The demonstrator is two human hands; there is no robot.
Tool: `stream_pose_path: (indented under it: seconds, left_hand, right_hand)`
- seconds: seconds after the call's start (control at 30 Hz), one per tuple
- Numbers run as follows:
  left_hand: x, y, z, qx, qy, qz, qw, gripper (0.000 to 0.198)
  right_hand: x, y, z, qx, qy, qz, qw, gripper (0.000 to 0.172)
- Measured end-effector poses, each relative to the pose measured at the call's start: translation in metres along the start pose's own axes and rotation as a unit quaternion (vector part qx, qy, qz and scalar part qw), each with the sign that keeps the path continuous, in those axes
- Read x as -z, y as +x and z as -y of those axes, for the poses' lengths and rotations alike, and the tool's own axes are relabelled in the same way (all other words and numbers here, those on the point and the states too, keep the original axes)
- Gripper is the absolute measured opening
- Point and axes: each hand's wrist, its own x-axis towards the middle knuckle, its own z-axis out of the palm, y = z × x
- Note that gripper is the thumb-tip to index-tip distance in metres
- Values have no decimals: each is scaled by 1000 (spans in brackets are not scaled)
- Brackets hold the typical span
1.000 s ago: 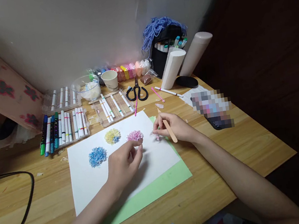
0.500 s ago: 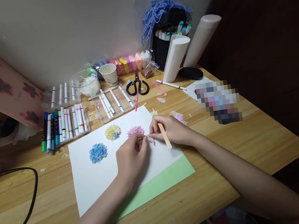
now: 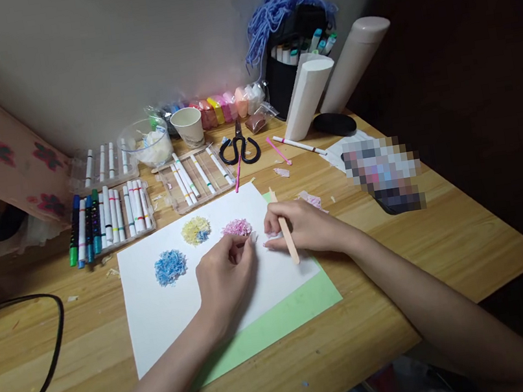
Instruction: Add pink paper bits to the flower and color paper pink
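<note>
My left hand (image 3: 226, 270) is over the white paper (image 3: 163, 328), thumb and forefinger pinched on a small pale scrap of paper (image 3: 254, 237). My right hand (image 3: 308, 225) is a little to its right, with a wooden craft stick (image 3: 289, 241) held slanting across its fingers. A bit of pale pink paper shows by the right fingertips, partly hidden. Just beyond my left fingertips lies a pink clump of shredded paper (image 3: 237, 227). A yellow clump with a blue patch (image 3: 195, 230) and a blue clump (image 3: 170, 266) also lie on the white sheet. Green paper (image 3: 297, 302) shows beneath it.
Marker cases (image 3: 141, 230) stand at the back left. Behind the paper are a clear bowl (image 3: 152, 148), a paper cup (image 3: 188, 128) and black-handled scissors (image 3: 241, 150). Pink shreds (image 3: 310, 200) lie to the right. White bottles (image 3: 311, 100) and a black cable (image 3: 60, 331) flank the workspace.
My fingertips, which were almost together over a pink scrap, have drawn apart. My left hand has shifted slightly left, and the craft stick stays in my right hand.
</note>
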Motion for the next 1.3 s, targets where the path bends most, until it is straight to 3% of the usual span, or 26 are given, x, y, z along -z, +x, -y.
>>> stream_pose_path:
  seconds: [0.07,0.17,0.3,0.4,0.53,0.6,0.7,0.83,1.3]
  left_hand:
    - [-1,0,1,-3,3,0,1000,21]
    - [-2,2,1,-9,9,-2,1000,21]
    - [-3,5,1,-5,17,-9,1000,20]
    - [-3,6,1,5,26,-13,1000,19]
    - [-4,7,0,8,31,-17,999,17]
    - [-4,8,-1,11,31,-14,999,18]
    - [-4,8,-1,18,33,-8,999,18]
    - [-4,9,-2,18,37,-9,999,17]
    - [-1,9,0,17,26,-27,999,24]
  right_hand:
    - [-4,-1,2,8,-3,30,1000,18]
    - [-4,1,-4,-7,-5,15,1000,19]
    - [4,4,-13,-48,-37,-102,993,22]
    - [8,4,-11,-58,17,-164,985,22]
    - [6,2,-1,-39,202,-107,973,41]
    - [3,1,2,-26,238,-58,969,36]
    - [-1,0,4,-36,236,-10,971,24]
    - [-6,0,2,-54,227,17,972,21]
    - [-14,3,0,-51,226,8,973,22]
